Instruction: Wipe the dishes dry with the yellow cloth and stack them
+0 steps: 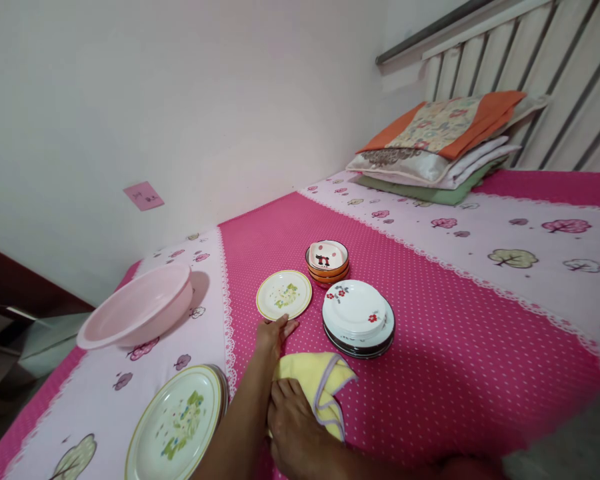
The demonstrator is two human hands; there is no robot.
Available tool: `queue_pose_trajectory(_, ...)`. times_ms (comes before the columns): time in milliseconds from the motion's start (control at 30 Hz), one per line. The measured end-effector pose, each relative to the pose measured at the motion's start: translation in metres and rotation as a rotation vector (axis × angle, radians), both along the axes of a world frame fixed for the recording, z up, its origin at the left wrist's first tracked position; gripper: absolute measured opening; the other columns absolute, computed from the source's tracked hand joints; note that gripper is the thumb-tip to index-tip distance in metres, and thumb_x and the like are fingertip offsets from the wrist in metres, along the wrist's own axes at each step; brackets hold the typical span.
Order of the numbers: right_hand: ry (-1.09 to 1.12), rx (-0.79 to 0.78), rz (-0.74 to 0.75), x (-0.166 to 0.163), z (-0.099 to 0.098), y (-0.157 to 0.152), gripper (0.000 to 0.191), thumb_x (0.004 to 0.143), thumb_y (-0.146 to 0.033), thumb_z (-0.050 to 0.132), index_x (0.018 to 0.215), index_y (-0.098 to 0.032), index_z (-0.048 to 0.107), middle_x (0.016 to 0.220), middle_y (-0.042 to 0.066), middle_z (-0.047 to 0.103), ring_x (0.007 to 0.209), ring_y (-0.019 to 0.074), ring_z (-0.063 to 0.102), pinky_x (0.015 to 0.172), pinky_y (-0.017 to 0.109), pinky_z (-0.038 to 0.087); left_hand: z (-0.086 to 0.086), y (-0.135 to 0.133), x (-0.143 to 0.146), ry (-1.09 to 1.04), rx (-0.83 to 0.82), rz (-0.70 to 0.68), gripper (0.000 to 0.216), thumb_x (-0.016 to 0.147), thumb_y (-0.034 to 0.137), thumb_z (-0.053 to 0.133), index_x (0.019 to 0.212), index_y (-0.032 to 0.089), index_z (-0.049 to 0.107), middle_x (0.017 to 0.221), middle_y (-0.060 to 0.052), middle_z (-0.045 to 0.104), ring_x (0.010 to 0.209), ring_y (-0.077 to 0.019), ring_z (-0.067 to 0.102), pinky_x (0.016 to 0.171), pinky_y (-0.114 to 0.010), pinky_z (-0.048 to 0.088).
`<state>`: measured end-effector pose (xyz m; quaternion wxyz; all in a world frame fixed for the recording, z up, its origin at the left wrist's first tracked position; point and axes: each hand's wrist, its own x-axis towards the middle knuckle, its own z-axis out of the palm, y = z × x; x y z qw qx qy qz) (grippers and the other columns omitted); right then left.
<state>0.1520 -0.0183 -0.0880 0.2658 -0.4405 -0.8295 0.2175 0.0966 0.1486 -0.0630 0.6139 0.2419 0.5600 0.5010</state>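
My left hand (275,333) reaches forward and grips the near edge of a small cream plate (273,297) with a yellow rim and a green leaf print. Below it, my right hand (293,408) is closed on a yellow cloth (307,370) with a purple border; part of the cloth hides under the fingers. Just right of the small plate stands a stack of orange and dark-rimmed bowls (329,272), topped by a white dish (326,256) with a red and black picture. Closer to me is a stack of white plates (353,307) with red flowers.
Larger leaf-print plates (147,427) are stacked at the lower left, beside my left forearm. A pink basin (145,307) stands behind them near the wall. Folded pillows and bedding (435,157) lie at the far right on the pink bedspread (275,227), by the slatted headboard (520,73).
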Motion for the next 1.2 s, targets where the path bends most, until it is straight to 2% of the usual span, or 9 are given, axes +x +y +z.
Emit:
queue_pose_trajectory(233,0.005,0.008,-0.002,0.003,0.005,-0.001,0.034,0.089,-0.021,0.060,0.121,-0.014,0.067,0.122,0.014,0.062,0.116,0.0309,0.049,0.110,0.047,0.036,0.005,-0.003,-0.001,0.003,0.010,-0.033,0.038,0.097,0.036,0.067,0.130,0.018,0.062,0.129,-0.011,0.065,0.106,-0.0247,0.067,0.088,-0.045,0.060)
queue_pose_trajectory(367,-0.010,0.014,-0.009,0.004,0.008,-0.001,0.033,0.086,-0.022,0.064,0.117,-0.013,0.067,0.121,0.013,0.062,0.113,0.0312,0.050,0.106,0.047,0.039,0.021,-0.015,-0.013,0.034,-0.008,-0.041,0.032,0.097,0.033,0.067,0.123,0.016,0.064,0.119,-0.010,0.069,0.096,-0.0218,0.070,0.082,-0.041,0.061)
queue_pose_trajectory(467,0.018,-0.002,0.000,0.005,0.010,-0.001,0.037,0.087,-0.025,0.067,0.122,-0.014,0.065,0.126,0.012,0.062,0.115,0.0307,0.051,0.108,0.046,0.038,0.039,-0.051,-0.028,0.085,0.036,0.024,0.023,0.095,0.023,0.069,0.114,0.012,0.061,0.093,-0.011,0.074,0.073,-0.0193,0.072,0.067,-0.033,0.060)
queue_pose_trajectory(533,0.038,-0.007,0.011,0.005,0.009,-0.002,0.039,0.089,-0.027,0.068,0.126,-0.015,0.063,0.130,0.012,0.061,0.119,0.0309,0.050,0.112,0.046,0.035,0.048,-0.087,-0.037,0.105,0.104,0.078,0.026,0.092,0.022,0.072,0.113,0.015,0.058,0.086,-0.010,0.076,0.067,-0.0181,0.073,0.063,-0.029,0.058)
queue_pose_trajectory(700,0.073,0.003,0.004,0.005,0.006,-0.005,0.040,0.091,-0.026,0.069,0.129,-0.017,0.061,0.134,0.012,0.060,0.126,0.0311,0.047,0.117,0.048,0.029,0.065,-0.161,-0.064,0.101,0.217,0.135,0.048,0.071,0.039,0.089,0.103,0.012,0.066,0.083,-0.011,0.078,0.064,-0.0169,0.071,0.057,-0.024,0.055)
queue_pose_trajectory(767,0.060,0.013,-0.007,0.005,0.006,-0.007,0.030,0.089,-0.022,0.070,0.118,-0.019,0.063,0.125,0.009,0.061,0.117,0.0295,0.050,0.111,0.047,0.034,0.071,-0.173,-0.084,0.134,0.284,0.265,0.051,0.066,0.043,0.090,0.101,0.012,0.068,0.081,-0.010,0.078,0.063,-0.0172,0.071,0.056,-0.024,0.054)
queue_pose_trajectory(967,0.039,0.037,-0.032,0.005,0.006,-0.008,0.022,0.085,-0.014,0.069,0.105,-0.020,0.062,0.115,0.006,0.061,0.109,0.0274,0.051,0.102,0.045,0.039,0.076,-0.182,-0.161,0.314,0.399,0.943,0.023,0.071,0.027,0.075,0.089,0.016,0.067,0.065,-0.001,0.073,0.055,-0.0144,0.066,0.053,-0.021,0.048)
queue_pose_trajectory(1100,0.036,0.057,-0.029,0.006,0.003,-0.008,0.024,0.084,-0.011,0.066,0.105,-0.021,0.062,0.115,0.006,0.061,0.110,0.0271,0.050,0.102,0.044,0.037,0.061,-0.185,-0.184,0.357,0.383,1.139,0.014,0.076,0.022,0.067,0.089,0.018,0.064,0.069,0.001,0.069,0.060,-0.0131,0.066,0.058,-0.023,0.049)
queue_pose_trajectory(1200,0.025,0.053,-0.018,0.006,0.003,-0.007,0.024,0.084,-0.010,0.065,0.105,-0.021,0.063,0.115,0.006,0.062,0.109,0.0272,0.050,0.100,0.044,0.037,0.052,-0.183,-0.189,0.412,0.378,1.201,0.013,0.078,0.020,0.066,0.091,0.018,0.066,0.079,0.000,0.070,0.074,-0.0161,0.069,0.077,-0.033,0.055)
